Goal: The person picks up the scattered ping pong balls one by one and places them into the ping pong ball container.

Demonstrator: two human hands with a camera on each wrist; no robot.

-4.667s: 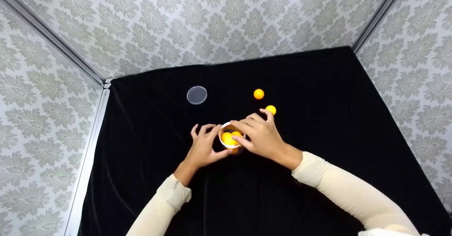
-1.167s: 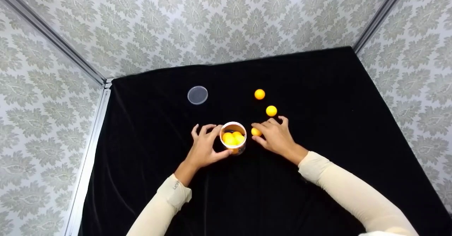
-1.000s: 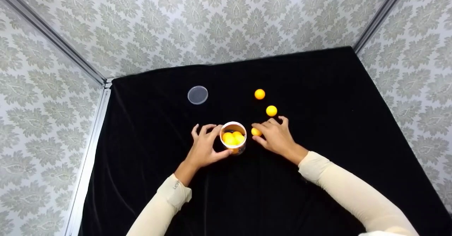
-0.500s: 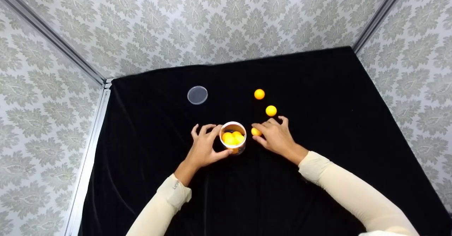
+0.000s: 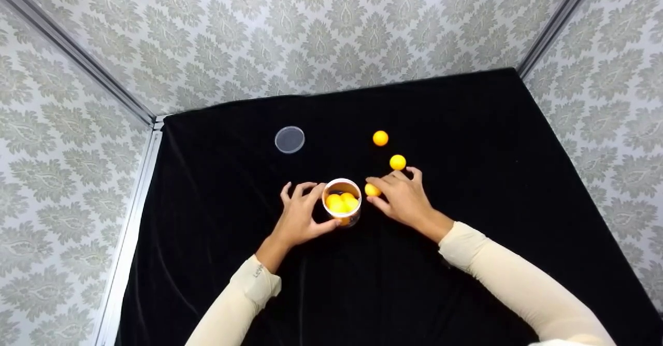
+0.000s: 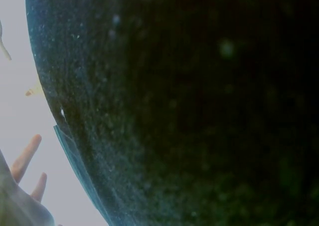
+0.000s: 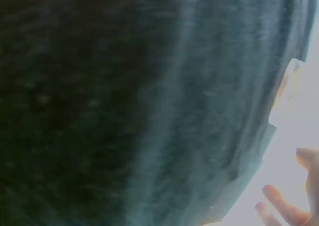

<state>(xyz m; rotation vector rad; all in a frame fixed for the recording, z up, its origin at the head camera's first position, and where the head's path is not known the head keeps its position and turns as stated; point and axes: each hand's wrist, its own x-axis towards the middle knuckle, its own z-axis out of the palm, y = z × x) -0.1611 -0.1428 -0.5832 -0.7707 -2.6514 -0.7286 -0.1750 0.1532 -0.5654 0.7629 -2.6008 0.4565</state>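
Grey-and-white patterned panels (image 5: 316,27) wall in a black velvety cloth (image 5: 466,139), over which a person in cream sleeves (image 5: 523,278) works with both hands. The left hand (image 5: 300,216) grips a round, open-topped container with a white rim (image 5: 342,181) between thumb and forefinger, other fingers spread; the right hand (image 5: 406,198) pinches a small, smooth orange ball (image 5: 371,190) just beside it. The container stands upright on the cloth, orange balls (image 5: 336,204) inside. Beyond lies a flat, clear round disc (image 5: 290,140). Two loose balls, one orange (image 5: 380,138), one yellow-orange (image 5: 398,162), sit near the right hand. The balls look light, stiff-shelled and prone to roll, best taken gently across their widest part; the container, likely light and fairly rigid, suits a steadying hold below the rim.
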